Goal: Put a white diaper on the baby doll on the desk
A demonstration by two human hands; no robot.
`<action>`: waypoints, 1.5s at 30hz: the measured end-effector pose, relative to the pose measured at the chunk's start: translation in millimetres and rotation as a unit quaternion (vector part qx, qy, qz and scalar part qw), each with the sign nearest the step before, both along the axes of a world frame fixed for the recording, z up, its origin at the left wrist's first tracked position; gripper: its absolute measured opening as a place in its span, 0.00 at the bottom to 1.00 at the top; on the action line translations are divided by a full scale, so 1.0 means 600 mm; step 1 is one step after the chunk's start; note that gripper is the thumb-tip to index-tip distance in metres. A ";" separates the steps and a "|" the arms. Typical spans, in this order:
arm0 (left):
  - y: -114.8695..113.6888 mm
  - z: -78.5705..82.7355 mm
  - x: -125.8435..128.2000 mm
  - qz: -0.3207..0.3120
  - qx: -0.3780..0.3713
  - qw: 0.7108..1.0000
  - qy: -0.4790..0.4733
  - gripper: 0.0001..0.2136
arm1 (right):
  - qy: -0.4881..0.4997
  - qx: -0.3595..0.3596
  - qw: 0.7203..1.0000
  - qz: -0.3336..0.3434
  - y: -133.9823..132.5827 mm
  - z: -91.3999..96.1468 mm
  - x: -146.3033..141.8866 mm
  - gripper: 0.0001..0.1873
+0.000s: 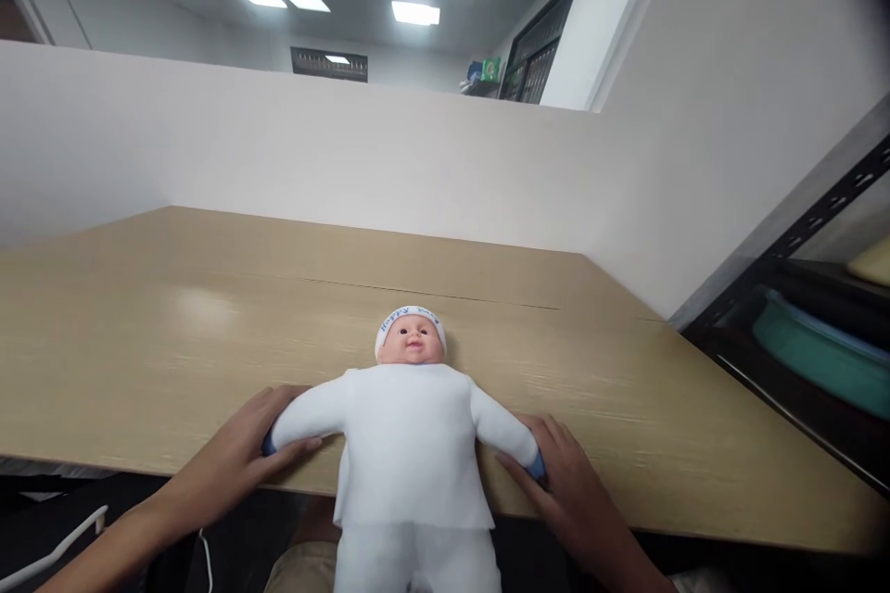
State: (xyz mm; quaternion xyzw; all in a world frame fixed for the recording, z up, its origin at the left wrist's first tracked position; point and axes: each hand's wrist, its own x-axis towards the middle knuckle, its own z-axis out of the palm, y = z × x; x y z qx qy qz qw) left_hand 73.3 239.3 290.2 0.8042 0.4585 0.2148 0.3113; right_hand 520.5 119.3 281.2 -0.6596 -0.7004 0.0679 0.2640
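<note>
Tabletop (209, 343); hands (254, 431) (566, 468) around doll's arms (311, 413)

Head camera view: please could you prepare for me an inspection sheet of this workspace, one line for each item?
Surface: wooden table, with a thin dark line across its far part.
Job's things: baby doll in white clothes and a white cap with blue letters; it faces the camera, arms spread, legs past the near table edge.
Clutter: nothing seen on the table beside the doll.
Hands: left hand and right hand each hold one doll arm near its cuff.
Cables: thin white strand below the table edge, perhaps a cable; cannot tell.
Surroundings: low white wall behind; black rack with a green tub at right.
</note>
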 end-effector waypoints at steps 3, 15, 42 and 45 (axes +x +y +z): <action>0.037 0.002 0.016 -0.001 0.014 1.000 -0.007 0.30 | -0.010 0.004 1.000 0.005 0.046 0.003 0.005 0.18; 0.230 -0.005 0.059 -0.022 -0.022 0.994 -0.103 0.31 | -0.107 0.039 0.993 0.012 0.249 -0.011 0.067 0.19; 0.609 -0.062 0.125 0.040 0.217 0.975 0.027 0.37 | -0.082 0.142 0.986 0.018 0.596 -0.045 0.142 0.29; 0.608 -0.066 0.119 0.035 0.228 0.973 0.015 0.38 | -0.078 0.160 0.984 0.025 0.589 -0.047 0.142 0.27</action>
